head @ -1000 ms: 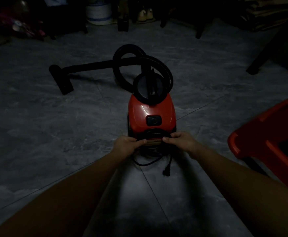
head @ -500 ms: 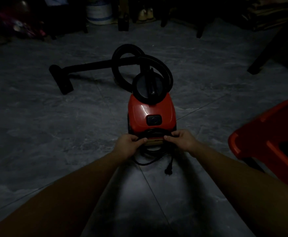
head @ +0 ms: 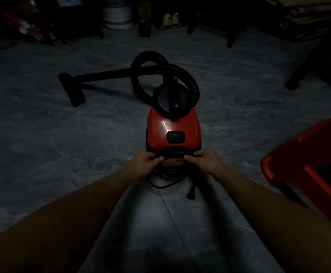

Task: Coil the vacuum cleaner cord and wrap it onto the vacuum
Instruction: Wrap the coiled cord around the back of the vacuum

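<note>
My left hand [head: 146, 161] and right hand [head: 205, 160] have crept a little toward 12 o'clock since a second ago, so they now sit closer against the back of the vacuum [head: 173, 123]. Both hands have their fingers curled. Each thumb presses against its fingers to pinch the black cord [head: 164, 186], the left at the left edge of the rear panel and the right at the right edge. My thumbs point at each other across a tan label [head: 173, 163]. The cord arcs between my hands over the top of that label, hard against the red body. At 6 o'clock from my hands a slack loop of it sags onto the floor [head: 42, 154], almost where it lay before. The plug [head: 191, 195] dangles at about 7 o'clock from my right hand and has barely moved. The vacuum stands directly at 12 o'clock from both hands, touching them, with its black switch facing me. Beyond it the ribbed hose [head: 192, 81] loops round the top. The wand [head: 109, 73] runs off toward 10 o'clock to the floor nozzle [head: 75, 95]. A red stool [head: 306, 154] sits at 3 o'clock, well apart from my right hand. The light is too dim to count the turns of cord.
</note>
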The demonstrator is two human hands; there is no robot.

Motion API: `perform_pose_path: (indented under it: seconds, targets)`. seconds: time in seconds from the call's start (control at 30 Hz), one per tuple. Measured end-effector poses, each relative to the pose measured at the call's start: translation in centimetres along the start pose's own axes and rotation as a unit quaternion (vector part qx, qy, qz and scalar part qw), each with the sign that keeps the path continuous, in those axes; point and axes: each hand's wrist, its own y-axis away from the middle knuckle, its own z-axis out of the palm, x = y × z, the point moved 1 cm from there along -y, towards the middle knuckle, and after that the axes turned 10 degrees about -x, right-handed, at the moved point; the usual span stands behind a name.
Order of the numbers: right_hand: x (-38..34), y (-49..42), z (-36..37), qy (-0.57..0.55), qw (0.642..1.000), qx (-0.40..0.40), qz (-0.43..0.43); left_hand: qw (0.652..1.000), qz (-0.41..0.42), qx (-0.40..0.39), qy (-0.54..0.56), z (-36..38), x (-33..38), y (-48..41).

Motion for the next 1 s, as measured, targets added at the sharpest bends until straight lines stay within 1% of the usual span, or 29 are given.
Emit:
perform_pose_path:
  seconds: [0.07,0.13,0.27,0.4,0.63,0.8,0.9,1.0]
  targets:
    - [-0.2,-0.1,0.0,0.026,1.000,-0.007,-0.005,0.998,-0.007,0.006,0.056,0.0,-0.3,0.1]
    - [-0.4,-0.3,-0.2,0.042,0.999,-0.018,-0.012,0.996,-0.012,0.003,0.086,-0.1,-0.3,0.1]
    - [-0.4,-0.3,-0.4,0.030,0.999,-0.018,-0.020,0.995,-0.025,-0.006,0.098,-0.3,-0.4,-0.1]
    - [0.1,-0.1,-0.6,-0.018,1.000,-0.024,-0.008,0.994,-0.026,-0.010,0.101,-0.3,-0.4,-0.1]
    - [0.5,-0.3,-1.0,-0.020,0.999,-0.042,-0.007,0.991,-0.025,0.020,0.131,-0.1,-1.2,-0.3]
    - [2.4,-0.1,0.0,-0.112,0.994,-0.006,-0.016,0.996,0.003,0.055,0.075,0.4,-1.2,0.1]
    - [3.1,-0.3,1.0,-0.150,0.988,0.028,-0.023,0.993,0.010,0.080,0.082,0.9,-1.4,0.4]
    - [3.0,-0.3,1.7,-0.137,0.985,0.086,-0.058,0.988,0.023,0.107,0.109,2.1,-1.4,0.3]
